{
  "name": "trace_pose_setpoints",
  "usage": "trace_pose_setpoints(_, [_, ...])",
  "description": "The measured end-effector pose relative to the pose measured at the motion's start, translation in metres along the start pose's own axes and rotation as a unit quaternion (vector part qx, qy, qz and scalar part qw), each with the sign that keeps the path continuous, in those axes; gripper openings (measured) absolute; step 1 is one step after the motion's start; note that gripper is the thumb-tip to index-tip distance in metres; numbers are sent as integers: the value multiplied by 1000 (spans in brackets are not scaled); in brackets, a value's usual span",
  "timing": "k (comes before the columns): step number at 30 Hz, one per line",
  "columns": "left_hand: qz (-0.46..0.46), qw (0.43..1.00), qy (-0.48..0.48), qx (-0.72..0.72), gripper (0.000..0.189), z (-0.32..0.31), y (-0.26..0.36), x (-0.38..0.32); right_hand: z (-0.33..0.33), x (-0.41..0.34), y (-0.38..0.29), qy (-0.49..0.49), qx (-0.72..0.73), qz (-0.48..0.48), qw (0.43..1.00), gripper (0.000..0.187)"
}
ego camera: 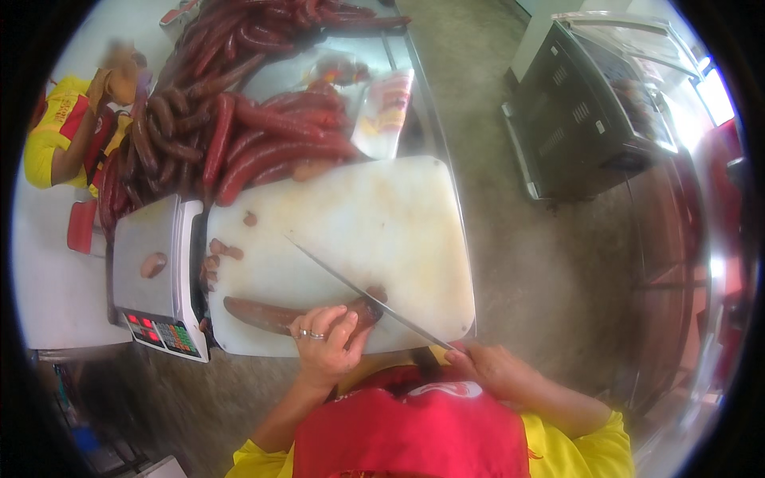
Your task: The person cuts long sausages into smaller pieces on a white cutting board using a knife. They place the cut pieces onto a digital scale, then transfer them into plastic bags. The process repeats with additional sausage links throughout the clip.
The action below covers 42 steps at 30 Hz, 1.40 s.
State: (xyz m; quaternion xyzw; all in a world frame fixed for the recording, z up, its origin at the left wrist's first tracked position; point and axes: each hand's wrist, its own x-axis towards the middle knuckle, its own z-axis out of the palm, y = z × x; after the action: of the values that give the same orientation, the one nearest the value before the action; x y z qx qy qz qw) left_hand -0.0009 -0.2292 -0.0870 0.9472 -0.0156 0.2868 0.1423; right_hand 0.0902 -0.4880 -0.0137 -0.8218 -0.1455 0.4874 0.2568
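A long brown sausage (263, 313) lies along the near edge of the white cutting board (382, 227). My left hand (329, 334), with rings on it, grips the sausage close to its right end. In my right hand (490, 364) is the handle of a long knife (334, 272). Its blade slants up and left over the board and crosses the sausage just right of my left fingers. Whether the edge has cut through there, I cannot tell. Small sausage ends (227, 249) are scattered along the board's left side.
Left of the board stands a digital scale (146, 239) with a sausage piece (153, 264) on its plate. Beyond lies a large heap of sausages (269, 131) beside a printed plastic bag (385, 113). A co-worker (66, 137) is at the far left. A dark metal cabinet (580, 113) stands across the floor.
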Motion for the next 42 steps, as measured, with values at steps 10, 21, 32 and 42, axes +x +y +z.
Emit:
trace_pose_setpoints(10, [-126, 981, -139, -47, 37, -8, 8, 52, -26, -34, 19, 62, 130, 62, 988, 58])
trace_pose_setpoints(21, [-284, 945, -62, -151, 14, -25, -65, 75, -3, -10, 27, 134, 276, -2, 952, 56])
trace_pose_setpoints(32, [34, 994, -89, 56, 50, -52, -42, -1, -4, -3, 8, 143, 215, -15, 966, 55])
trace_pose_setpoints(42, [47, 986, -158, -41, 54, -18, -63, 50, -14, -22, 5, 169, 38, 6, 985, 56])
